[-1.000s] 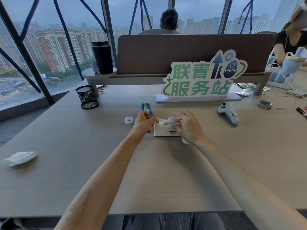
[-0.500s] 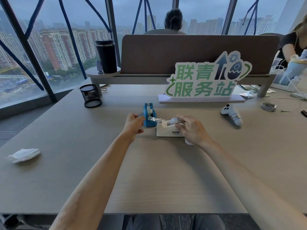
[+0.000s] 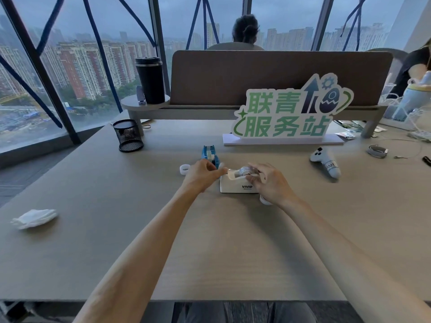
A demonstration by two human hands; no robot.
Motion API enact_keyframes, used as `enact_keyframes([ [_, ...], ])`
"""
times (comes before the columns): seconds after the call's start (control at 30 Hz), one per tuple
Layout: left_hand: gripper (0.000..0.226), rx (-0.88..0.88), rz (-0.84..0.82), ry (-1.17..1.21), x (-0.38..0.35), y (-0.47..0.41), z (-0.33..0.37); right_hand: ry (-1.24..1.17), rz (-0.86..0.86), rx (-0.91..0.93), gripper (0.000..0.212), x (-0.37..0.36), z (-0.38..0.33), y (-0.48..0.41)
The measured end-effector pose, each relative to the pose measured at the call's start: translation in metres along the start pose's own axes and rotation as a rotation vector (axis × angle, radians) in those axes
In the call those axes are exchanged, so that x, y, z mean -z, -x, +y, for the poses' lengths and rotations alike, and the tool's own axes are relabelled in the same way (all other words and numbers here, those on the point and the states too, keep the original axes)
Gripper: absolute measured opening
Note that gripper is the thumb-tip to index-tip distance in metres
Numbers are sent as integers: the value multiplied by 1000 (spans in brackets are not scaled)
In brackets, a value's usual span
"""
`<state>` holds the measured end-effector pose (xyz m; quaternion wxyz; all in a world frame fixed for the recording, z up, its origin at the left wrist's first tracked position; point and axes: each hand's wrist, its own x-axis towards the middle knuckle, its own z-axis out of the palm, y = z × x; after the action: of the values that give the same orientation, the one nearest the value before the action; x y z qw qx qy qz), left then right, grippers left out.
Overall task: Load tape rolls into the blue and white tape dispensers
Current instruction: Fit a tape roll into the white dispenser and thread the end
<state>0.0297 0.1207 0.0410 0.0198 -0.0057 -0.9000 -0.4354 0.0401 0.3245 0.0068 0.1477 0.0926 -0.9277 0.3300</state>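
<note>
The white tape dispenser [image 3: 235,186], marked VIVID, stands in the middle of the table with a tape roll [image 3: 246,170] seated in its top. My right hand [image 3: 271,184] grips the dispenser's right end and touches the roll. My left hand [image 3: 201,174] pinches the free end of the tape at the dispenser's left tip. Just behind that hand stands the blue tape dispenser [image 3: 210,155] with a roll in it. A loose white tape roll [image 3: 185,169] lies left of my left hand. Another white roll [image 3: 264,200] peeks out under my right wrist.
A black mesh pen cup [image 3: 128,135] stands at the back left, a crumpled white tissue [image 3: 33,219] at the left edge. A green sign [image 3: 288,113] and desk divider close the back. A white controller [image 3: 326,162] lies right, with cables beyond. Two people sit behind.
My left hand moved right toward the white dispenser's tip, shortening the stretched tape strip. The loose white roll to its left shows again. My right hand stayed on the dispenser.
</note>
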Motion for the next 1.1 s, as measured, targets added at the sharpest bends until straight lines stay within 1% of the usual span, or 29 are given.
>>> enact_keyframes([
  [0.07,28,-3,65,-13,0,-4,-1,-4,1,-9,43,0,0,0],
  [0.13,24,21,80,32,0,-7,-1,-6,-2,-12,43,0,0,0],
  [0.37,21,71,19,264,2,-12,3,-7,-23,-4,44,2,0,1],
  [0.43,22,78,4,290,2,-12,0,-14,-17,-8,46,2,0,2],
  [0.63,18,121,-5,305,-2,-10,-14,-5,-10,-11,49,2,0,1],
  [0.83,22,154,-14,342,-6,-11,-21,-2,2,0,49,0,2,1],
  [1.0,22,148,-97,254,-15,-14,-29,-6,13,6,49,-1,2,0],
  [1.1,22,136,-97,212,-21,-16,-30,-10,15,1,49,-2,2,0],
])
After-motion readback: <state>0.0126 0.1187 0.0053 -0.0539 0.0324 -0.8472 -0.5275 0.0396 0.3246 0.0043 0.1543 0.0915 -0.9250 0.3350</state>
